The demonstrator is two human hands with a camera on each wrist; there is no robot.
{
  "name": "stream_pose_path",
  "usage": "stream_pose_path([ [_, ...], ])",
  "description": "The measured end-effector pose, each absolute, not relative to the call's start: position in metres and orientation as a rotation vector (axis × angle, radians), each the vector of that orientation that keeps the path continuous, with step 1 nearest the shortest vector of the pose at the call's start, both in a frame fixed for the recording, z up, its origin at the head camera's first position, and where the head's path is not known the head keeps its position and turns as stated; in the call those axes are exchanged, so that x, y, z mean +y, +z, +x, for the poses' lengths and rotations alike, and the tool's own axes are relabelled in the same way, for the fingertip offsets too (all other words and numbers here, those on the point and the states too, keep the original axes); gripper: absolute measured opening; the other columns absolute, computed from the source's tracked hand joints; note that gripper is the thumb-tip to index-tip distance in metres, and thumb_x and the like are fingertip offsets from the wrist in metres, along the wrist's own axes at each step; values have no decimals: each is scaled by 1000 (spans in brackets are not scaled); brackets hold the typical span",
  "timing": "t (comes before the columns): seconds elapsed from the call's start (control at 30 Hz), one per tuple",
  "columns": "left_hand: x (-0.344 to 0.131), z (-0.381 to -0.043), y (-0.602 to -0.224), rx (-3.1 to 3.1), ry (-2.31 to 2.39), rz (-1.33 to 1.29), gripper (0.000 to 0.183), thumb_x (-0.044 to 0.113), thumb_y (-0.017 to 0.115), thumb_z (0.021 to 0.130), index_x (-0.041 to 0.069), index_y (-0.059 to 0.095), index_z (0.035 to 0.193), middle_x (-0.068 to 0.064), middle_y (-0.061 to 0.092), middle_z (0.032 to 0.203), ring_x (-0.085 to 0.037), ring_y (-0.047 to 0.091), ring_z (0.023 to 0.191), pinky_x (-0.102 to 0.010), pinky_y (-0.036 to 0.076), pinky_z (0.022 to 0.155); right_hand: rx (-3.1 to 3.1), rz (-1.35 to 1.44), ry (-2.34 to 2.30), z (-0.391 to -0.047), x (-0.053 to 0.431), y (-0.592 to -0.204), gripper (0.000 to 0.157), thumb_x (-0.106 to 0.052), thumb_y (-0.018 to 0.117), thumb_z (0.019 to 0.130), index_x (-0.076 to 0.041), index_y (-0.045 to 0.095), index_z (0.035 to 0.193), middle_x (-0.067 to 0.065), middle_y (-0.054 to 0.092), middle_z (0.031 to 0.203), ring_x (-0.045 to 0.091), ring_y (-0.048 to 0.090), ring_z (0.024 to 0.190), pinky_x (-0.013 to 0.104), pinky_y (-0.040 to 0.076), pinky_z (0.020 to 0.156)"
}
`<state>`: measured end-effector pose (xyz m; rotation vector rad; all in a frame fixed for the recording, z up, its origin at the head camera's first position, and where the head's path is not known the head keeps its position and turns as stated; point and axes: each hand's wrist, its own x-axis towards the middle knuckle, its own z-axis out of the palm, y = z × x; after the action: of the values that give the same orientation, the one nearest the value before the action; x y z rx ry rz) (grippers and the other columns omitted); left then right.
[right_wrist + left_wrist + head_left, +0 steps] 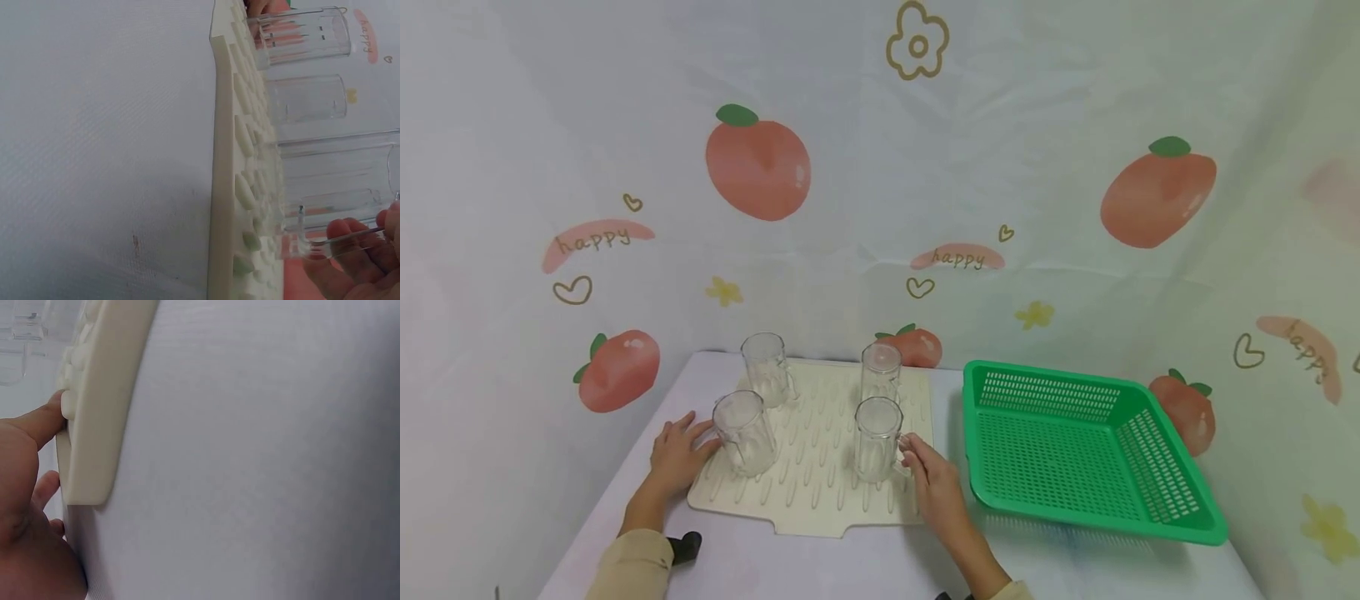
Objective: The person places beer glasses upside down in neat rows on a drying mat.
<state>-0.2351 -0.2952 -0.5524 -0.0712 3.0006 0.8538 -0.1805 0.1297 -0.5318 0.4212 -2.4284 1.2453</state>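
Several clear glass mugs stand upright on a cream drying board with raised ridges. My right hand grips the handle of the front-right mug; in the right wrist view its fingers curl round the handle of that mug. At the board's left edge rests my left hand, fingers spread, beside the front-left mug. In the left wrist view the thumb of my left hand touches the rim of the board. Behind stand a back-left mug and a back-right mug.
A green plastic basket with perforated walls sits right of the board on the white-covered table. Behind the table hangs a pale curtain printed with fruit, hearts and "happy".
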Motion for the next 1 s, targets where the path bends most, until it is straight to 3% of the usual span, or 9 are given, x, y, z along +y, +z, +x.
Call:
stream_pose_path([
  [0.63, -289, -242, -553, 2970, 790, -110, 55, 32, 60, 101, -2, 50, 144, -36, 22, 159, -69, 5, 146, -78, 12, 115, -2593, 353, 1108, -174, 132, -518, 37, -7, 60, 101, 1, 60, 137, 20, 74, 122, 31, 75, 109, 42, 60, 90],
  [0.87, -292, -242, -555, 3006, 818, -113, 53, 30, 61, 99, -2, 52, 141, -37, 26, 157, -71, 9, 143, -79, 16, 112, -2816, 348, 1122, -168, 128, -503, 64, -20, 61, 102, 4, 34, 155, 25, 58, 145, 40, 58, 134, 55, 47, 109],
  [1.0, -295, -243, -555, 2983, 858, -125, 53, 29, 60, 100, -2, 51, 142, -38, 27, 158, -71, 10, 143, -81, 17, 111, -2844, 384, 1092, -165, 127, -499, 71, -18, 64, 100, 7, 29, 156, 29, 51, 150, 45, 52, 138, 58, 45, 110],
])
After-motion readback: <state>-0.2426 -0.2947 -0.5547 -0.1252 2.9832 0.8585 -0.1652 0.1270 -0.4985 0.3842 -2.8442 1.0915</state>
